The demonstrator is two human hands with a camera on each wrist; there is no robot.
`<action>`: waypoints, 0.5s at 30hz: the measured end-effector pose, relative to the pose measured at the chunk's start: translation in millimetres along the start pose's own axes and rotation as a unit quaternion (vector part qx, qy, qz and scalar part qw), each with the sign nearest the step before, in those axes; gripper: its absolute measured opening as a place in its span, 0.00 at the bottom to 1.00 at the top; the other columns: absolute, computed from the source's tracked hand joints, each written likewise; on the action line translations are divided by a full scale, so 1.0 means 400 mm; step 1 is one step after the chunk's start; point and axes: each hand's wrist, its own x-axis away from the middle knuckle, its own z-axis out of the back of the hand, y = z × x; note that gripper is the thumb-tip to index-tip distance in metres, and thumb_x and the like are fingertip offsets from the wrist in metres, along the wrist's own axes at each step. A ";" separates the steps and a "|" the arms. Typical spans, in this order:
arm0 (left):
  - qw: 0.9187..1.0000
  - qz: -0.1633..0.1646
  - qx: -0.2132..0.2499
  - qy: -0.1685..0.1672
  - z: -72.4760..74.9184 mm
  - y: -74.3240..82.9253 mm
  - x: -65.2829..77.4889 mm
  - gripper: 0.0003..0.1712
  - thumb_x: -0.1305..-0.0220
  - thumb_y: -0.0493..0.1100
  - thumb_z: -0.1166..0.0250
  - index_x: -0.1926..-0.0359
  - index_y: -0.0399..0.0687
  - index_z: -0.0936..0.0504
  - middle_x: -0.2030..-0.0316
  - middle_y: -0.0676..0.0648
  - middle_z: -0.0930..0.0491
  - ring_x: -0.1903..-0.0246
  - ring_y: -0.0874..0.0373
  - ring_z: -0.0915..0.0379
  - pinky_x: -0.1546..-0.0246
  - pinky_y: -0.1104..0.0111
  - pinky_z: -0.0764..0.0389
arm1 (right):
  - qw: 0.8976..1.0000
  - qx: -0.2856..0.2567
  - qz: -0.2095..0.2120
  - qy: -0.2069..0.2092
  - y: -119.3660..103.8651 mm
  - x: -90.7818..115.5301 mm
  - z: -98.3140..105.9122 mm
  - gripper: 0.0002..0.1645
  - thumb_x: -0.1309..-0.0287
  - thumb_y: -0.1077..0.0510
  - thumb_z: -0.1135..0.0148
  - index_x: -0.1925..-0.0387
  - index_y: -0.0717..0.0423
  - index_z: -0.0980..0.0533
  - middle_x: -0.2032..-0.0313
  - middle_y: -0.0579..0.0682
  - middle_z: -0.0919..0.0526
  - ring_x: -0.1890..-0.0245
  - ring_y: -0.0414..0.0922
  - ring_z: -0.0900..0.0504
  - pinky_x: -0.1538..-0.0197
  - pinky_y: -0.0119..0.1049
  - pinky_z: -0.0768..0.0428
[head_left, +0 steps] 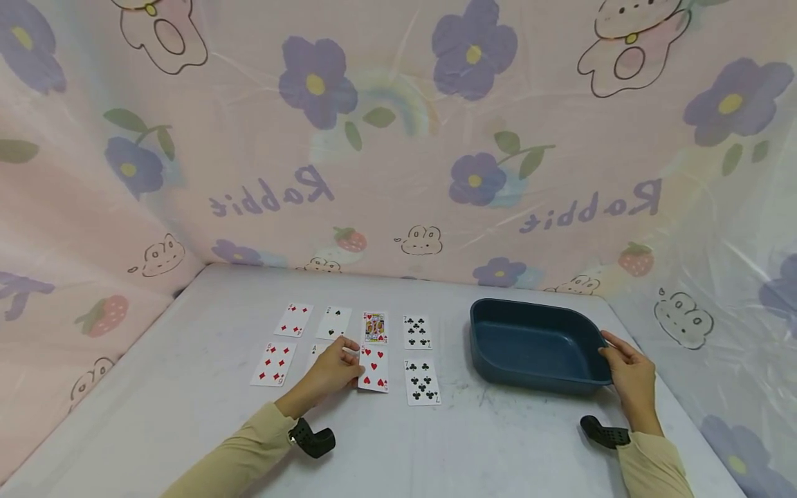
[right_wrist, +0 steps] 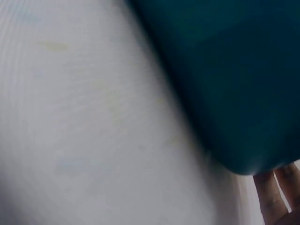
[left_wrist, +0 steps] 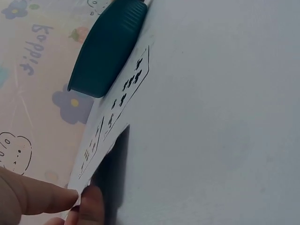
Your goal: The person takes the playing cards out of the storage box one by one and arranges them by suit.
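Note:
In the head view, my left hand (head_left: pixel 333 365) pinches the left edge of a playing card, the five of hearts (head_left: pixel 373 368). The left wrist view shows thumb and finger (left_wrist: pixel 91 206) at the card's edge, with a dark shadow under its raised side. A king (head_left: pixel 375 328) lies just behind that card. An ace (head_left: pixel 317 351) is partly covered by the same hand. At the right, my right hand (head_left: pixel 631 373) grips the right end of a dark blue rectangular basin (head_left: pixel 535 384), thumb at the rim. Its fingers (right_wrist: pixel 269 197) show beside the basin's corner in the right wrist view.
Two club cards (head_left: pixel 417 333) lie between the five of hearts and the basin. Further left are a two of spades (head_left: pixel 334 322) and two diamond cards (head_left: pixel 272 364). A patterned curtain (head_left: pixel 386 207) closes off the white table (head_left: pixel 473 449) at the back and sides.

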 end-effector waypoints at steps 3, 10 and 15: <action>1.000 -0.005 -0.020 0.000 -0.002 0.000 -0.002 0.20 0.42 0.27 0.36 0.50 0.33 0.31 0.69 0.43 0.27 0.74 0.56 0.26 0.72 0.64 0.20 | 1.000 -0.006 0.005 0.003 0.000 0.000 0.000 0.24 0.35 0.58 0.42 0.39 0.60 0.26 0.74 0.22 0.23 0.69 0.22 0.26 0.65 0.16 0.30; 0.997 -0.019 -0.072 -0.001 -0.004 0.003 -0.007 0.20 0.43 0.29 0.34 0.51 0.34 0.30 0.73 0.47 0.25 0.80 0.57 0.24 0.75 0.67 0.24 | 1.000 -0.018 0.008 0.006 0.000 0.002 -0.001 0.24 0.36 0.59 0.42 0.40 0.60 0.25 0.75 0.22 0.22 0.70 0.22 0.25 0.67 0.16 0.30; 0.996 -0.022 -0.088 0.001 -0.007 -0.002 -0.009 0.20 0.44 0.29 0.34 0.52 0.35 0.30 0.75 0.48 0.24 0.82 0.59 0.25 0.76 0.68 0.26 | 1.000 -0.020 0.007 0.004 0.000 0.002 -0.001 0.23 0.36 0.59 0.42 0.40 0.60 0.25 0.75 0.23 0.22 0.71 0.23 0.25 0.67 0.16 0.29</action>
